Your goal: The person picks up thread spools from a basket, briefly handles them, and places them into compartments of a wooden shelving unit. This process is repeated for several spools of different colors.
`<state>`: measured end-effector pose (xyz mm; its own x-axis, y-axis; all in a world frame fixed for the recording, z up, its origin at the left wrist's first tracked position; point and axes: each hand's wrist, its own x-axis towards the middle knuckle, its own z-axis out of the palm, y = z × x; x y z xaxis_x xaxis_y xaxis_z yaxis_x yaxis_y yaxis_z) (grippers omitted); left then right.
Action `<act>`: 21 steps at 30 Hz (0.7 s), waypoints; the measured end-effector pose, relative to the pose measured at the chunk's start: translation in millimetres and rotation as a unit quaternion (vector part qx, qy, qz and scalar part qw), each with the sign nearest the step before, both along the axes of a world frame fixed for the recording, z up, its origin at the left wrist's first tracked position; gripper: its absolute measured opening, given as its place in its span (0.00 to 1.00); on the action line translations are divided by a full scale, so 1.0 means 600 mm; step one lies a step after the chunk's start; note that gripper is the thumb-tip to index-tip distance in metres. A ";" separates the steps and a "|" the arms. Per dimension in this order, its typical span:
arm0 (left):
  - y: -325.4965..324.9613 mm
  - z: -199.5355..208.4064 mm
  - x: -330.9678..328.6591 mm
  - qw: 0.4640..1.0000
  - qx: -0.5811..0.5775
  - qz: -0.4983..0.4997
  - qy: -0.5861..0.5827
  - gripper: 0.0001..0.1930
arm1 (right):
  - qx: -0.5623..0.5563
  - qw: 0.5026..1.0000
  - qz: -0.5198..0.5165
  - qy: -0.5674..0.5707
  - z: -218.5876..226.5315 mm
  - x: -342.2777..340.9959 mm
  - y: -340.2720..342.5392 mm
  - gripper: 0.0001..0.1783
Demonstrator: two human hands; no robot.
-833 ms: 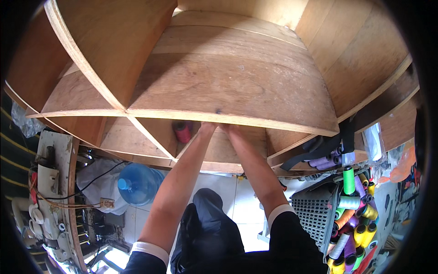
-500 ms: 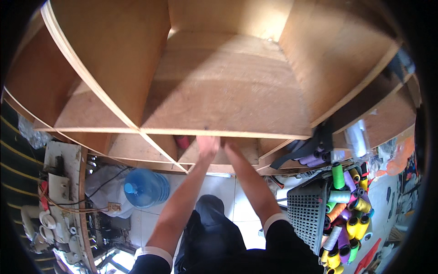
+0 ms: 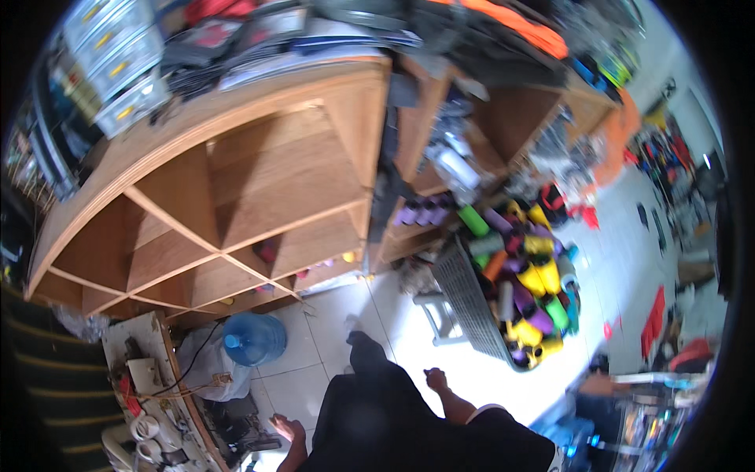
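Note:
My left hand (image 3: 288, 429) hangs low, left of my legs, with its fingers apart and nothing seen in it. The blue water jug (image 3: 255, 340) stands on the floor ahead of it. To the right of my body my right hand (image 3: 435, 379) is held over the bright floor, its fingers curled in. Whether anything is inside that hand I cannot make out. A grey perforated basket (image 3: 475, 308), tilted and heaped with colourful thread cones (image 3: 537, 277), is the nearest thing to it. Neither hand touches the wooden shelf unit (image 3: 295, 169).
Dark folded fabric (image 3: 358, 17) and clear plastic drawers (image 3: 118, 59) sit on top of the shelving. Purple thread cones (image 3: 425, 211) line a lower shelf. An off-white sewing machine (image 3: 149, 401) stands at the left, and a grey stool (image 3: 440, 318) by the basket.
Both hands have come out of the lower shelf compartment and dropped beside my body. My view has swung right and back, showing the shelving's top and more floor.

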<state>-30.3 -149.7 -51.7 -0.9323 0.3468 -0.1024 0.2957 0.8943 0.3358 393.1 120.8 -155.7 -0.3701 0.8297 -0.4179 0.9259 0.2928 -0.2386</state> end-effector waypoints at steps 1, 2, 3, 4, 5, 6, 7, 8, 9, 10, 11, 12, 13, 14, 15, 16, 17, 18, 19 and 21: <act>-0.029 0.010 0.015 0.998 -0.053 -0.016 -0.004 0.13 | -0.057 0.994 0.008 -0.090 0.005 0.067 -0.029 0.11; -0.057 0.008 0.021 0.994 -0.103 -0.032 0.004 0.15 | -0.137 0.949 -0.282 -0.032 0.037 0.098 -0.053 0.12; -0.082 0.005 0.019 0.989 -0.104 -0.078 -0.074 0.16 | -0.136 0.926 -0.349 -0.048 0.060 0.115 -0.071 0.13; -0.107 -0.012 -0.001 0.975 -0.111 -0.124 -0.147 0.17 | -0.220 0.846 -0.480 0.075 0.143 0.101 -0.073 0.14; -0.129 -0.042 -0.015 0.951 -0.118 -0.166 -0.233 0.18 | -0.202 0.891 -0.404 0.052 0.119 0.132 -0.103 0.14; -0.123 -0.082 -0.042 0.884 -0.138 -0.333 -0.296 0.18 | -0.186 0.927 -0.323 0.027 0.103 0.161 -0.132 0.14; -0.106 -0.104 -0.061 0.793 -0.149 -0.484 -0.338 0.19 | -0.203 0.925 -0.320 0.038 0.103 0.153 -0.132 0.13; -0.089 -0.109 -0.056 0.825 -0.111 -0.264 -0.487 0.19 | -0.220 0.921 -0.317 0.048 0.102 0.135 -0.115 0.12; -0.047 -0.111 -0.044 0.797 -0.064 -0.023 -0.601 0.23 | -0.174 0.928 -0.320 0.075 0.106 0.116 -0.104 0.11; -0.015 -0.103 -0.035 0.827 -0.045 0.002 -0.561 0.25 | -0.128 0.933 -0.322 0.100 0.110 0.097 -0.089 0.11; 0.031 -0.073 -0.011 0.834 -0.088 0.056 -0.541 0.27 | -0.090 0.949 -0.274 0.126 0.104 0.085 -0.059 0.15; 0.086 -0.006 0.040 0.831 -0.099 0.056 -0.545 0.28 | 0.002 0.979 -0.142 0.146 0.070 0.093 -0.035 0.13; 0.107 0.052 0.059 0.831 -0.081 -0.002 -0.551 0.29 | -0.023 0.973 -0.150 0.175 0.104 0.058 -0.006 0.12; 0.127 0.115 0.080 0.828 -0.064 -0.058 -0.554 0.30 | -0.050 0.965 -0.158 0.205 0.177 0.009 0.032 0.12; 0.137 0.165 0.097 0.797 -0.016 -0.177 -0.577 0.30 | -0.039 0.942 -0.165 0.289 0.198 -0.006 0.049 0.11; 0.145 0.174 0.109 0.777 0.021 -0.268 -0.569 0.29 | -0.028 0.912 -0.168 0.373 0.213 -0.016 0.069 0.11; 0.149 0.180 0.120 0.754 0.068 -0.348 -0.552 0.28 | -0.021 0.914 -0.144 0.377 0.267 -0.034 0.101 0.11; 0.146 0.169 0.129 0.750 0.103 -0.403 -0.515 0.27 | -0.016 0.917 -0.121 0.380 0.336 -0.045 0.133 0.11; 0.141 0.145 0.136 0.739 0.134 -0.455 -0.478 0.26 | 0.001 0.906 -0.132 0.402 0.378 -0.047 0.156 0.10; 0.162 0.106 0.161 0.762 0.026 -0.365 -0.534 0.24 | 0.034 0.881 -0.143 0.449 0.446 -0.042 0.209 0.09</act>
